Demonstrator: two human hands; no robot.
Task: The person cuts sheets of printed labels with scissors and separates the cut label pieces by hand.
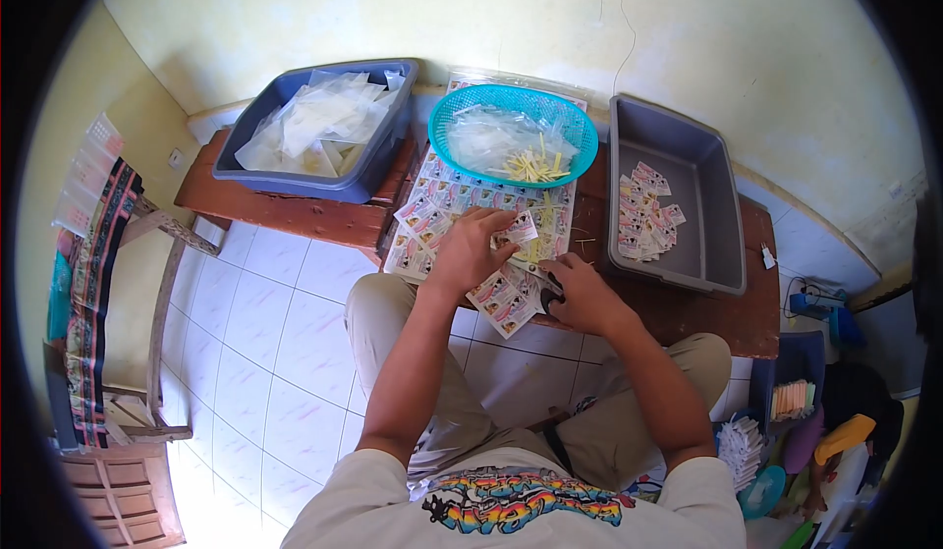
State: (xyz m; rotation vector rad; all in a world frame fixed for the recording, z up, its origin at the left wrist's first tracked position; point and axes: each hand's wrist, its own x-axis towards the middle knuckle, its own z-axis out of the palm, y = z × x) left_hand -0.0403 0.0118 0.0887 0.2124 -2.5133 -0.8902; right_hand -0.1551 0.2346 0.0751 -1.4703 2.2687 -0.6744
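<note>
"Pale yellow walls and white floor tiles enclose a reddish-brown wooden counter. What does it carry?"

"From left to right: a blue-grey tub of translucent plastic sheets; a turquoise basket holding clear plastic bags and pale yellow strips; and a grey tub with small printed cards heaped towards its left side."

"And the hands?"

"Both are partly closed. The left hand grips a small printed card between thumb and fingers, above the printed sheets in front of the basket. The right hand is closed on the black handle of the scissors — whether the blades stand apart, one cannot tell."

"What lies beneath?"

"More printed sheets — one piece juts past the counter's near edge, above the seated wearer's lap."

"Is anyone else visible?"

"Another person, at the lower right, bends beside a blue crate, well apart from the counter."
</note>
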